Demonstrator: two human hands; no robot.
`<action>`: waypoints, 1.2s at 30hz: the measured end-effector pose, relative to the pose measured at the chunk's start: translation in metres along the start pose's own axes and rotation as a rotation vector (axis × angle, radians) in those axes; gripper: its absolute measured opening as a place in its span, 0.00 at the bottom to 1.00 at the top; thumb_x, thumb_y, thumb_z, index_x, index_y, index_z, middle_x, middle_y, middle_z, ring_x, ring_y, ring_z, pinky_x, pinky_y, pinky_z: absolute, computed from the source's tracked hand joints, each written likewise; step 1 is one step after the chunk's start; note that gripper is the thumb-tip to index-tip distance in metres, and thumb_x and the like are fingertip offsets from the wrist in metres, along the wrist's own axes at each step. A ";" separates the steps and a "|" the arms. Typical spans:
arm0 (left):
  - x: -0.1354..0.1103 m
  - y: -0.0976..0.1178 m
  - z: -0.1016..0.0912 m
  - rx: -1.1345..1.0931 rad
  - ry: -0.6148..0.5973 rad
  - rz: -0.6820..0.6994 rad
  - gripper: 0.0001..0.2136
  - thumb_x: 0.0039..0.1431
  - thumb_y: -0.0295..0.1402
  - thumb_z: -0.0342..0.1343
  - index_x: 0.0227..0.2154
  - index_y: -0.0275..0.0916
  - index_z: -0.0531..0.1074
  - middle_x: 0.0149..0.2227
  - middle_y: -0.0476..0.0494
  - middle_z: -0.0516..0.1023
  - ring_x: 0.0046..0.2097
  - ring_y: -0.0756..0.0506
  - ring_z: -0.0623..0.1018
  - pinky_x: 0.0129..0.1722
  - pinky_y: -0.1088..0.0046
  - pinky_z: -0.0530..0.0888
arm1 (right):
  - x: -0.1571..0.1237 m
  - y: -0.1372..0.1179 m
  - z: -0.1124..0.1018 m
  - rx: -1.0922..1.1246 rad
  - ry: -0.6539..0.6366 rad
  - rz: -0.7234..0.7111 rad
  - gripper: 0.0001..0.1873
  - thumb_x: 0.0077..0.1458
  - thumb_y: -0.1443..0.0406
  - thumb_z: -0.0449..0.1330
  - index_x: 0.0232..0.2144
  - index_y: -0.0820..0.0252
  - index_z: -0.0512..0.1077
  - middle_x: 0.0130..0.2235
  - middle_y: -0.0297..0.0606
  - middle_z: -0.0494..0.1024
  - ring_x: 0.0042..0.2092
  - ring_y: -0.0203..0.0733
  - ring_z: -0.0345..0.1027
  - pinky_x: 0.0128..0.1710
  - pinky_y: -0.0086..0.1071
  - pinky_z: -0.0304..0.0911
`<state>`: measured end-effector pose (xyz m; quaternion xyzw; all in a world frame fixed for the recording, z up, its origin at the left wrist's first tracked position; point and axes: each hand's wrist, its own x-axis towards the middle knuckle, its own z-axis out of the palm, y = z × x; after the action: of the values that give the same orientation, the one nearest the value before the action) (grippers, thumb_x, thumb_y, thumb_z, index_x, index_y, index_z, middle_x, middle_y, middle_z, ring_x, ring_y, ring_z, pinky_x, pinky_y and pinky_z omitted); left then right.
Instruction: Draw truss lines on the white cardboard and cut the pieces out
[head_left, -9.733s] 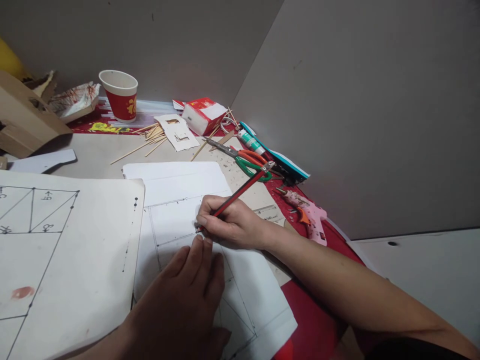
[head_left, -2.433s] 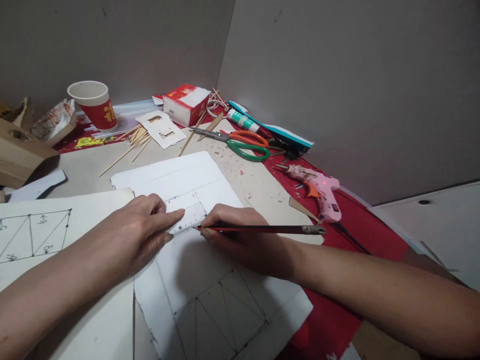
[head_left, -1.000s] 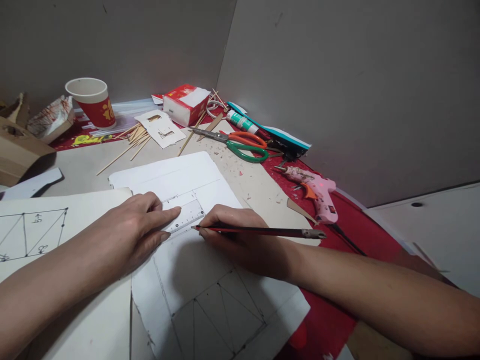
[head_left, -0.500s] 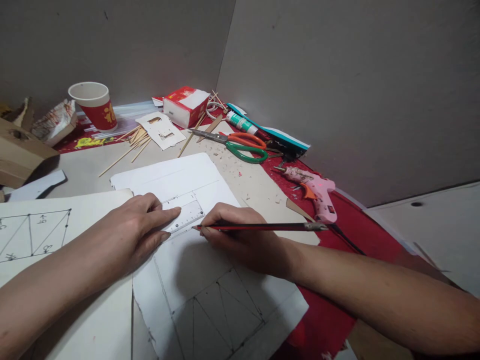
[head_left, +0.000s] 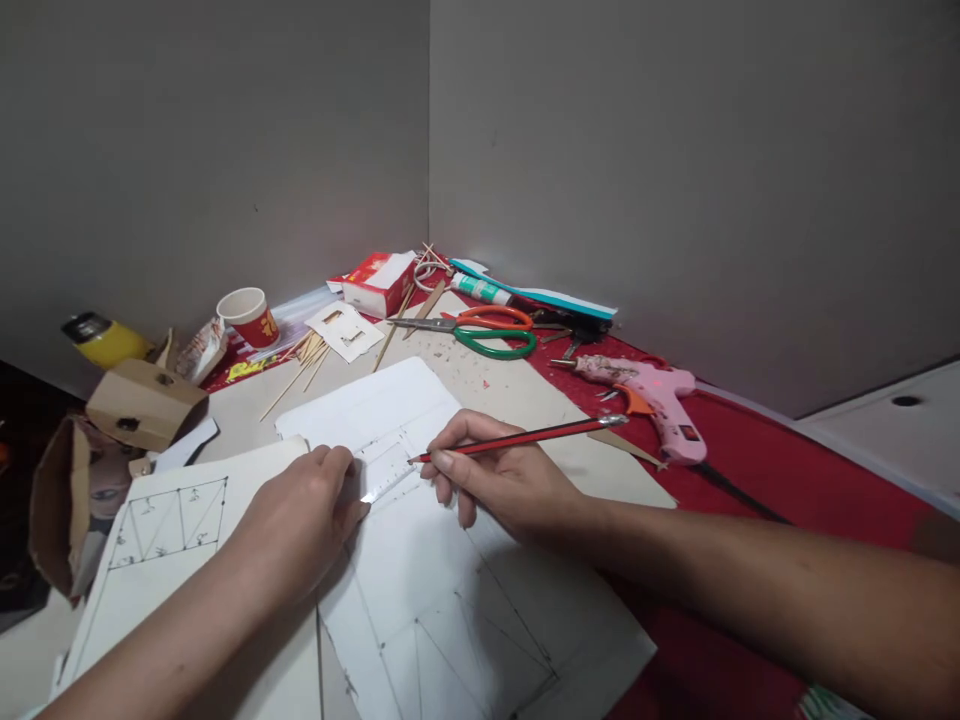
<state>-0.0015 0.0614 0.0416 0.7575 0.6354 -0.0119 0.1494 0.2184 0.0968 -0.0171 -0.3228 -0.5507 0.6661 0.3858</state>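
My left hand (head_left: 307,515) has its fingers closed around the left end of a clear plastic ruler (head_left: 384,475), which lies on a white paper sheet (head_left: 401,390). A red and black pencil (head_left: 517,440) is in my right hand (head_left: 510,480), pinched near its point between thumb and fingers. The pencil tip hovers at the ruler's right end; whether it touches cannot be seen. Pencil lines and a truss-like drawing (head_left: 480,640) mark the lower part of the sheet. To the left lies another paper (head_left: 259,465) with a labelled truss drawing.
Beyond the paper are scissors (head_left: 491,330), thin sticks (head_left: 307,362), a cut card (head_left: 346,330), a red box (head_left: 379,285) and a paper cup (head_left: 247,318). A pink glue gun (head_left: 660,395) with its cord is at right. Cardboard pieces (head_left: 146,400) and a yellow bottle (head_left: 109,340) stand left.
The view has shifted, bringing more of the left side into sight. My left index finger has drawn back on the ruler. The pencil's rear end now tilts higher, and my right hand has turned.
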 end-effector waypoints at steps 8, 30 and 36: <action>-0.004 -0.012 -0.010 -0.272 0.011 -0.047 0.08 0.59 0.39 0.53 0.28 0.42 0.65 0.26 0.51 0.71 0.29 0.46 0.70 0.29 0.70 0.65 | 0.000 -0.006 -0.002 0.031 0.063 -0.178 0.09 0.59 0.62 0.61 0.39 0.62 0.69 0.32 0.37 0.77 0.25 0.33 0.70 0.18 0.24 0.66; -0.074 -0.023 -0.008 -1.005 -0.002 -0.457 0.45 0.52 0.50 0.66 0.68 0.42 0.52 0.19 0.59 0.67 0.21 0.50 0.68 0.23 0.74 0.67 | -0.001 -0.018 -0.009 -0.054 0.138 -0.204 0.12 0.64 0.61 0.56 0.44 0.62 0.72 0.35 0.39 0.78 0.28 0.34 0.72 0.23 0.26 0.68; -0.069 -0.001 -0.004 -1.203 0.261 -0.487 0.47 0.50 0.39 0.70 0.69 0.49 0.49 0.26 0.57 0.75 0.22 0.52 0.73 0.23 0.77 0.70 | -0.003 -0.016 -0.009 -0.043 0.140 -0.188 0.12 0.66 0.60 0.55 0.44 0.61 0.72 0.34 0.39 0.79 0.27 0.34 0.72 0.23 0.26 0.68</action>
<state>-0.0168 -0.0038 0.0593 0.3717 0.6972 0.4037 0.4613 0.2297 0.0999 -0.0029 -0.3239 -0.5645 0.5907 0.4770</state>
